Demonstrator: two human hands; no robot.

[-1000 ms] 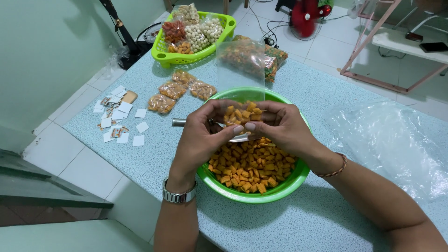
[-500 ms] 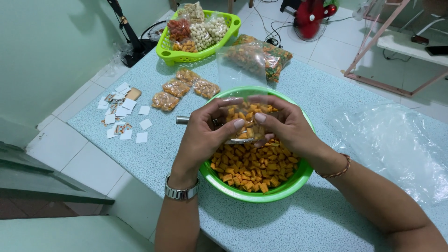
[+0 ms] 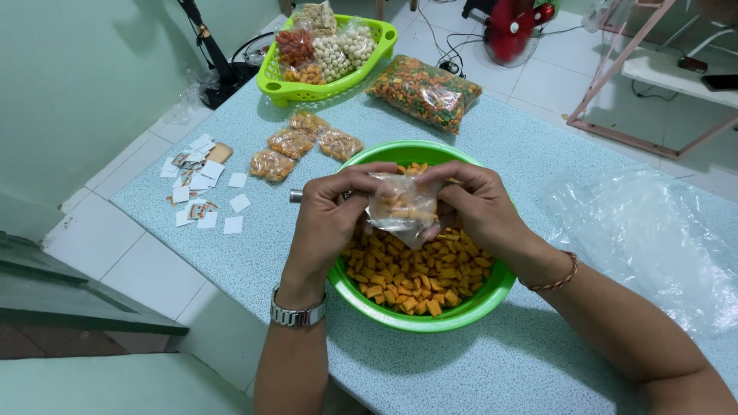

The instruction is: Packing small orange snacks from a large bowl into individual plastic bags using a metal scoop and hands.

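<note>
Left hand (image 3: 327, 219), right hand (image 3: 477, 207) clamped on snack bag (image 3: 401, 207) between them, above green bowl (image 3: 419, 319)

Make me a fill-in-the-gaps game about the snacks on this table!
Both hands hold a small clear bag over the green ____.
The bowl is full of ____ snacks.
The basket at the far end is ____ in colour.
The left hand has a silver ____ on its wrist.

Missing words: bowl, orange, green, watch

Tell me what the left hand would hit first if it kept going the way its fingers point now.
The left hand points rightward, its fingers already on the small clear bag of orange snacks. Going on, it would probably press through that bag into the right hand holding the other side; depth is hard to judge.
</note>
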